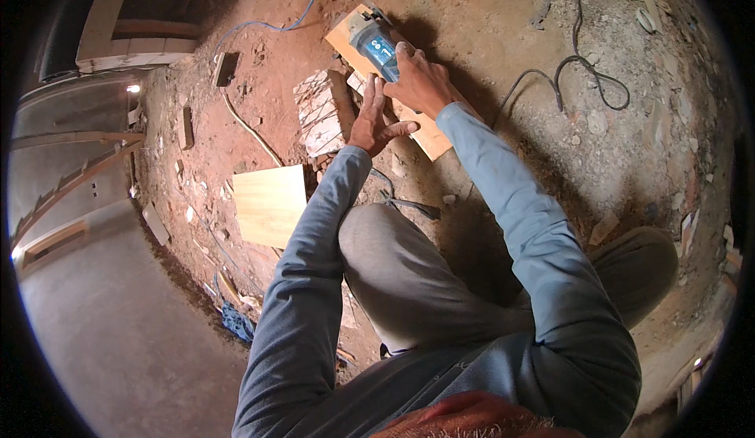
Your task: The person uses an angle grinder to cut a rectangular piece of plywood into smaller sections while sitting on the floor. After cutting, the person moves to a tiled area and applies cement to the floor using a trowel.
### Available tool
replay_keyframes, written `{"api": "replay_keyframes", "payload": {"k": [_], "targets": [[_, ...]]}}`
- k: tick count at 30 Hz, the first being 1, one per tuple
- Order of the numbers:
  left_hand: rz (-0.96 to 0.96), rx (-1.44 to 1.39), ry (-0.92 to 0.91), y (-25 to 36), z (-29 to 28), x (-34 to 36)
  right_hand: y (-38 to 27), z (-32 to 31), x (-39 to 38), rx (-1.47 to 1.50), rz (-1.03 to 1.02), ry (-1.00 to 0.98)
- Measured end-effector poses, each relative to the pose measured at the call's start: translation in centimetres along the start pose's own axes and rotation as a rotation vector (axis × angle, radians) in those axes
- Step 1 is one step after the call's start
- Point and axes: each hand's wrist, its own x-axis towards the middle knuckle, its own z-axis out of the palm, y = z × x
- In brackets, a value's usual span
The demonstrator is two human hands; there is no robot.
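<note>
A blue corded power tool point(371, 45) rests near the far end of a long wood-coloured board point(429, 139) on the dirt ground, with my right hand point(421, 80) closed on its body from above. My left hand point(376, 119) lies just left and nearer, fingertips against the board area beside the tool, fingers stretched and thumb out. Under those fingertips is a narrow pale strip point(354, 82), partly hidden. A white-streaked block point(318, 112) sits left of my left hand. The tool's working edge is too small to make out.
A square light wooden panel point(267, 202) lies left of my left forearm. Black cable point(598, 84) loops at right; blue cable point(271, 25) runs across the upper left. A pale stick point(252, 127), rubble and a blue cloth point(236, 320) lie around my crossed legs; a grey wall stands left.
</note>
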Motion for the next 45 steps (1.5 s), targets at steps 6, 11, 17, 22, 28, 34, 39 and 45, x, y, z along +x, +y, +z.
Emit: {"api": "replay_keyframes", "payload": {"k": [6, 11, 17, 22, 28, 34, 39, 45], "targets": [[0.036, 0.036, 0.025, 0.3, 0.1, 0.0, 0.7, -0.6, -1.4, -0.031, 0.009, -0.016], [0.051, 0.011, 0.026, -0.2, 0.2, 0.1, 0.6, -1.7, -1.9, -0.014, 0.042, -0.086], [0.055, 0.067, 0.011, 0.2, 0.1, 0.0, 2.1, -4.6, -4.0, 0.031, 0.121, -0.101], [0.095, 0.119, 0.004, -0.3, -0.1, 0.3, 6.0, -9.0, -5.5, 0.318, 0.117, 0.022], [-0.023, 0.419, -0.103, 0.7, -1.1, 1.2, 9.6, -15.1, -6.7, 0.295, -0.02, 0.329], [-0.12, 0.526, -0.202, 1.0, -1.4, 1.7, 5.8, -19.6, -11.2, 0.178, -0.119, 0.353], [-0.133, 0.559, -0.136, 1.7, -0.8, 2.0, 11.2, -12.9, -9.2, 0.23, -0.028, 0.22], [-0.087, 0.384, -0.004, 1.2, -0.3, 0.3, 6.8, -11.1, -11.6, 0.177, 0.121, -0.143]]}}
